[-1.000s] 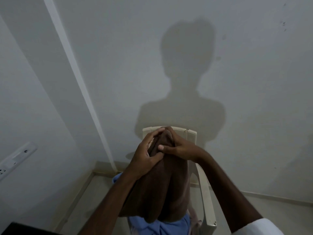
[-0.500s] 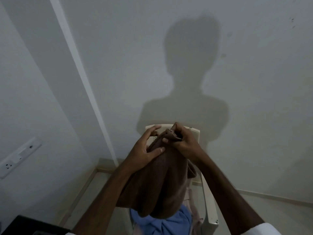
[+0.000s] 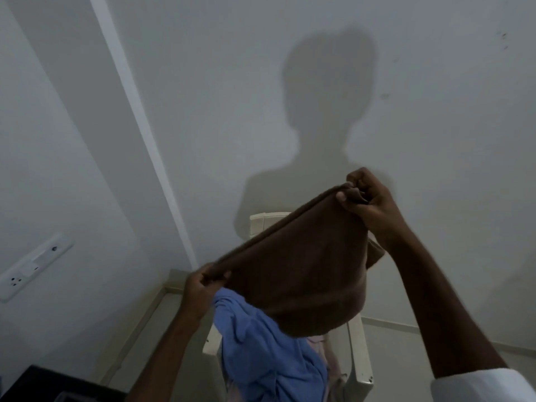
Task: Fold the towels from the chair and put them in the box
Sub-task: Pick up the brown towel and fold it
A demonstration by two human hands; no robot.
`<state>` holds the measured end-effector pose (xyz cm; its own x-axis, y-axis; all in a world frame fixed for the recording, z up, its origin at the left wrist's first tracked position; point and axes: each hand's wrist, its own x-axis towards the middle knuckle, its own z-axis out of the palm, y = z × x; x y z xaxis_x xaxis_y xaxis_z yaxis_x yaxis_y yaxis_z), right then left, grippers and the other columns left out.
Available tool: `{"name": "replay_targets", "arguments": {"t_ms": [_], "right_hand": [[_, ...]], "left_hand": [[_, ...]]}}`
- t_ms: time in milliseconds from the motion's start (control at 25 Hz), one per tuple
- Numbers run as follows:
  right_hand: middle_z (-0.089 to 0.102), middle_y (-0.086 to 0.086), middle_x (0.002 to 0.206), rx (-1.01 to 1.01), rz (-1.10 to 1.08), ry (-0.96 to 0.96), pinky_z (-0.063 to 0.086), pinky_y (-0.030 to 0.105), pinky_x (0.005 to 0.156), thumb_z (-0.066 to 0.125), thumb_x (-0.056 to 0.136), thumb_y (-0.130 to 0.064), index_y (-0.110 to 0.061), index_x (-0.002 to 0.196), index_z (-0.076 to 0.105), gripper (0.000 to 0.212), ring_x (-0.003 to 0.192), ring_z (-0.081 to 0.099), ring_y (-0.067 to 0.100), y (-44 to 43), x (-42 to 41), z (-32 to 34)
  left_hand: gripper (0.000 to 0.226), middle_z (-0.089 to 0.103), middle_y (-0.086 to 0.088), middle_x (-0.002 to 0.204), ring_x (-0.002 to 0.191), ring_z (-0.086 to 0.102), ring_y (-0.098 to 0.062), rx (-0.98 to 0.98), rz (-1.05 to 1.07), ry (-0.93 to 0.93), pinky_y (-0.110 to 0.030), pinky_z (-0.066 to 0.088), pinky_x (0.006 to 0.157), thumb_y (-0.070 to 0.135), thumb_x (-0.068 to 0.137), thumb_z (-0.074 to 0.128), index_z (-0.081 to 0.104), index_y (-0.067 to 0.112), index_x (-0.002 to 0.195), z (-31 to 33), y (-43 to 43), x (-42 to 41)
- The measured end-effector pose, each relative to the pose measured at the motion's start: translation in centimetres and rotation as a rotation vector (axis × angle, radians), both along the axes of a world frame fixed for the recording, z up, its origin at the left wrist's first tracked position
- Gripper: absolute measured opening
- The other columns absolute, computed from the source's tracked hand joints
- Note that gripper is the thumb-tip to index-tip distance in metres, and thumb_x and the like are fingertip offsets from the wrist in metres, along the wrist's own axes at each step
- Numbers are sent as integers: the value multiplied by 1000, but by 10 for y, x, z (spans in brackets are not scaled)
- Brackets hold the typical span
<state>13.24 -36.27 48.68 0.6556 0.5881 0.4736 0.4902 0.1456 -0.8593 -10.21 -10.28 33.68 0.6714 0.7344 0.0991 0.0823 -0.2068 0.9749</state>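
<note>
A brown towel point(image 3: 301, 274) hangs doubled in the air above the white plastic chair point(image 3: 359, 355). My left hand point(image 3: 200, 288) pinches its lower left corner. My right hand point(image 3: 368, 201) grips the upper right corner, higher up, so the top edge runs taut on a slant between them. On the chair seat lies a blue towel point(image 3: 261, 352), with a pale pink cloth point(image 3: 330, 361) partly showing beneath it. The brown towel hides most of the chair back.
The chair stands in a corner against grey walls, with my shadow on the wall behind it. A white switch and socket plate point(image 3: 32, 265) is on the left wall. A dark object point(image 3: 43, 385) shows at the bottom left edge.
My hands were together at the top of the bunched brown towel. They have moved apart, the left down and left, the right up and right, stretching the towel's edge open between them.
</note>
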Motion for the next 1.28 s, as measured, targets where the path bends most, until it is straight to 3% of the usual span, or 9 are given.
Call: {"name": "replay_targets", "arguments": {"t_ms": [120, 280, 440, 600, 680, 800, 960, 1160, 1280], "right_hand": [[52, 8, 76, -63, -14, 110, 38, 28, 58, 79, 84, -9, -9, 82, 47, 32, 73, 49, 20, -23, 20, -20], [57, 3, 79, -69, -22, 348, 44, 25, 63, 86, 69, -40, -18, 79, 51, 42, 78, 56, 17, -30, 25, -52], [55, 0, 78, -70, -101, 422, 41, 27, 64, 74, 86, -12, -16, 83, 52, 22, 78, 53, 15, -23, 22, -60], [50, 14, 88, -32, 303, 407, 43, 29, 64, 72, 86, -4, -12, 89, 51, 23, 81, 52, 23, -52, 31, -51], [53, 15, 90, -84, 321, 432, 47, 30, 66, 79, 80, -18, -11, 90, 53, 28, 83, 56, 24, -52, 32, -49], [60, 7, 81, -157, 106, 399, 48, 26, 63, 92, 65, -41, -13, 86, 58, 49, 76, 60, 17, -38, 30, -60], [55, 8, 87, 91, 243, 515, 49, 24, 63, 60, 91, -11, -8, 94, 54, 7, 79, 57, 18, -45, 25, -63], [63, 12, 96, 127, 34, 429, 55, 27, 75, 66, 91, -17, 1, 107, 62, 25, 91, 60, 23, -24, 11, -56], [64, 4, 85, 80, -71, 272, 52, 23, 67, 68, 94, -9, -3, 97, 61, 9, 80, 61, 13, -4, -7, -53]], "left_hand": [[24, 73, 14, 74, 71, 63, -2, 29, 37, -243, -17, 54, 68, -6, 87, 64, 70, 17, 89, 51, 17, 0], [16, 72, 14, 83, 79, 66, 0, 276, -61, -278, -16, 55, 70, 6, 92, 65, 70, 22, 93, 106, 19, 6], [17, 75, 12, 86, 83, 71, -6, 321, -65, -220, -23, 58, 73, 11, 88, 71, 73, 27, 92, 125, 17, 11], [20, 77, 5, 92, 88, 70, -8, 14, -299, -267, -21, 55, 72, 30, 74, 80, 78, 23, 92, 130, 34, -11], [33, 76, -1, 99, 91, 70, -15, 22, -434, -138, -20, 55, 72, 42, 72, 80, 77, 22, 98, 124, 45, -13], [13, 70, -11, 88, 93, 68, -28, 273, -391, 98, -21, 56, 70, 20, 89, 71, 71, 8, 93, 115, 46, -1], [37, 63, -11, 88, 84, 62, -13, 115, -377, -49, -26, 53, 70, 34, 86, 67, 62, 0, 100, 107, 51, -3], [13, 63, -11, 87, 80, 60, -23, 551, -136, 275, -35, 47, 72, 21, 90, 69, 68, 8, 92, 68, 68, 13], [20, 68, -9, 90, 86, 65, -27, 577, -61, 485, -36, 51, 76, 30, 89, 69, 73, 13, 98, 25, 71, 18]]}}
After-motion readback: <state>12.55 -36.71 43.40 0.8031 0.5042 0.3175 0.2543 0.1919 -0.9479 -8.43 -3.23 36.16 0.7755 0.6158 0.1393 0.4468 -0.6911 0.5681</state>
